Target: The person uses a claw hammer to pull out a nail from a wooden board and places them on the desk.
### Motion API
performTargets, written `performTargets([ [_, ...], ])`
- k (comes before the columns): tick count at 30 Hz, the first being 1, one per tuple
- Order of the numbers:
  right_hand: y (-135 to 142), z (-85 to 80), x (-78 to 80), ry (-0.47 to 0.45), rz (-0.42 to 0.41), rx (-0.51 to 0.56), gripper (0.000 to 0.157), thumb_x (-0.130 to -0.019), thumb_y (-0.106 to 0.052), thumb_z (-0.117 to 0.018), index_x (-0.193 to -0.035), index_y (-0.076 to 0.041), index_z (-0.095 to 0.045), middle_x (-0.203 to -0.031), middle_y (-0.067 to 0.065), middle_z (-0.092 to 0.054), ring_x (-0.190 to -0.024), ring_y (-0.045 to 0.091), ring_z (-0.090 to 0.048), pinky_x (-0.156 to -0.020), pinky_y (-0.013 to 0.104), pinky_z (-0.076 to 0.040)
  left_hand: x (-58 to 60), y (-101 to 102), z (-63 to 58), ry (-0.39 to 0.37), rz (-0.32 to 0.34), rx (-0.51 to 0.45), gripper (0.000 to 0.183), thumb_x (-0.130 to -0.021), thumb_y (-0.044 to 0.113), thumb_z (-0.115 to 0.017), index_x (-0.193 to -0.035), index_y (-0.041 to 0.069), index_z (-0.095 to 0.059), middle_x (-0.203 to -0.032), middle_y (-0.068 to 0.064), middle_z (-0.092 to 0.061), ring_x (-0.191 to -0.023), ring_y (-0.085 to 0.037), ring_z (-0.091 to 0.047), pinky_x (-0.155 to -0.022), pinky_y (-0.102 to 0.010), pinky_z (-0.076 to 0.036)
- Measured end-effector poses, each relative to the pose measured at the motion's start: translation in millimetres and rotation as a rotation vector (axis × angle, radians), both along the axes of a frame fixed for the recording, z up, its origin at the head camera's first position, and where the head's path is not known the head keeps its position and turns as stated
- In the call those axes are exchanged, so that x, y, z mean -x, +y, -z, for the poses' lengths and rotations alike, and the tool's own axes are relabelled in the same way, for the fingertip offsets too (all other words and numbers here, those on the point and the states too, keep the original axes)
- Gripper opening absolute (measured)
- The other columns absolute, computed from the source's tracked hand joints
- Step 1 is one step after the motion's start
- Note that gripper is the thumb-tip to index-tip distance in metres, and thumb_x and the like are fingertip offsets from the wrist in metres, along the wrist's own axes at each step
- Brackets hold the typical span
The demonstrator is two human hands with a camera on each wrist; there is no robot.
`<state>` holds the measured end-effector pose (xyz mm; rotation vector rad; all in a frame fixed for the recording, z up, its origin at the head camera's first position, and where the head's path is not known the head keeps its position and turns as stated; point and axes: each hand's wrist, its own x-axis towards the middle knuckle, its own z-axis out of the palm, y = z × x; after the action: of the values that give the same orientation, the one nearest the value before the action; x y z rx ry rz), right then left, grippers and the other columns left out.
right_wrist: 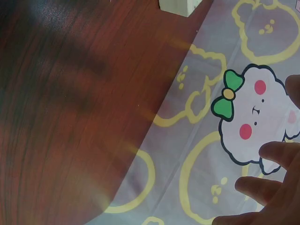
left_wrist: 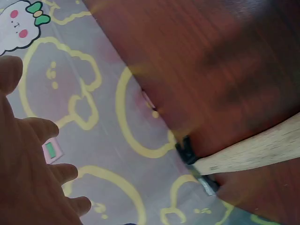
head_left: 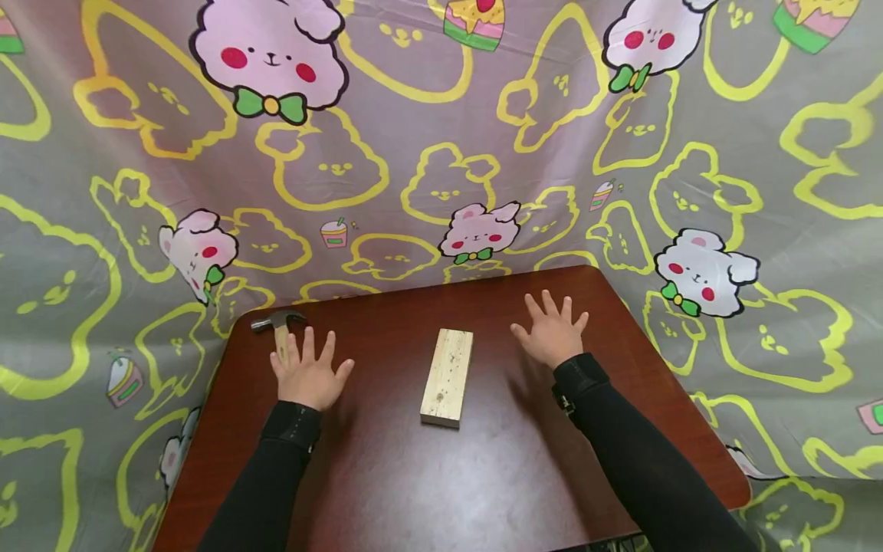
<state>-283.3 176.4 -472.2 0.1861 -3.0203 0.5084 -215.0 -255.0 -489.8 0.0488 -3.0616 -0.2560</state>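
My left hand is held over the left part of the table with its fingers spread, holding nothing. Partly hidden behind it in the head view lies a claw hammer with a dark metal head and a pale wooden handle; the left wrist view shows its handle more fully. A pale wooden block with knots lies lengthwise near the middle of the table, between both hands. To its right, my right hand hovers with spread fingers and nothing in it. One end of the block shows in the right wrist view.
The reddish-brown table has rounded corners and a shiny surface. A grey cloth with yellow outlines and cartoon animals hangs behind it and along both sides, close to the table's edges.
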Motion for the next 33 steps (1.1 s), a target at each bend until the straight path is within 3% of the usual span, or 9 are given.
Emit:
performTargets([
  [7, 1, 3.3, 1.6, -0.012, 0.008, -0.006, 0.074, -0.095, -0.052, -0.052, -0.155, -0.016, -0.028, -0.159, 0.019, -0.015, -0.139, 0.055, -0.002, -0.099, 0.076, 0.003, -3.5, -12, 17.0, -0.048, -0.030, -0.041, 0.078, -0.098, 0.055, -0.042, -0.155, 0.008, -0.019, -0.157, -0.029, 0.001, -0.138, -0.046, 0.024, -0.099, -0.073, 0.012],
  [12, 3, 5.6, 1.7, -0.010, 0.007, -0.010, 0.075, -0.095, -0.055, -0.050, -0.155, -0.016, -0.028, -0.159, 0.019, -0.015, -0.139, 0.055, -0.003, -0.098, 0.077, 0.001, -6.2, -22, 30.0, -0.101, -0.069, -0.087, 0.081, -0.097, 0.056, -0.043, -0.156, 0.008, -0.014, -0.156, -0.031, 0.006, -0.136, -0.052, 0.023, -0.097, -0.075, 0.012],
  [18, 6, 8.5, 1.5, -0.008, 0.008, -0.017, 0.074, -0.095, -0.055, -0.050, -0.154, -0.016, -0.028, -0.158, 0.020, -0.016, -0.139, 0.056, -0.004, -0.098, 0.077, 0.000, -8.9, -28, 52.1, -0.216, -0.182, -0.143, 0.086, -0.097, 0.047, -0.050, -0.156, 0.009, 0.000, -0.151, -0.039, 0.011, -0.131, -0.065, 0.010, -0.096, -0.078, 0.002],
  [23, 6, 10.9, 0.8, -0.016, 0.007, -0.023, 0.074, -0.096, -0.056, -0.048, -0.155, -0.017, -0.027, -0.158, 0.019, -0.016, -0.139, 0.055, -0.004, -0.098, 0.077, 0.000, -10.0, -32, 74.4, -0.278, -0.242, -0.150, 0.086, -0.097, 0.039, -0.050, -0.153, -0.001, 0.001, -0.138, -0.055, 0.008, -0.122, -0.074, -0.014, -0.095, -0.076, -0.020],
  [28, 6, 15.1, 1.2, -0.012, 0.011, -0.011, 0.074, -0.095, -0.054, -0.050, -0.154, -0.016, -0.029, -0.158, 0.020, -0.017, -0.140, 0.053, -0.005, -0.098, 0.077, 0.002, -11.1, -35, 91.4, -0.255, -0.250, -0.132, 0.078, -0.098, 0.030, -0.050, -0.151, -0.007, -0.006, -0.137, -0.056, 0.003, -0.117, -0.074, -0.023, -0.092, -0.072, -0.029],
  [33, 9, 18.4, 0.0, -0.019, 0.011, -0.013, 0.073, -0.096, -0.053, -0.051, -0.154, -0.015, -0.028, -0.159, 0.019, -0.016, -0.143, 0.047, -0.005, -0.098, 0.077, 0.001, -14.6, -36, 96.5, -0.101, -0.227, -0.120, 0.051, -0.098, 0.003, -0.040, -0.143, -0.016, -0.025, -0.130, -0.057, -0.014, -0.109, -0.069, -0.031, -0.082, -0.069, -0.036],
])
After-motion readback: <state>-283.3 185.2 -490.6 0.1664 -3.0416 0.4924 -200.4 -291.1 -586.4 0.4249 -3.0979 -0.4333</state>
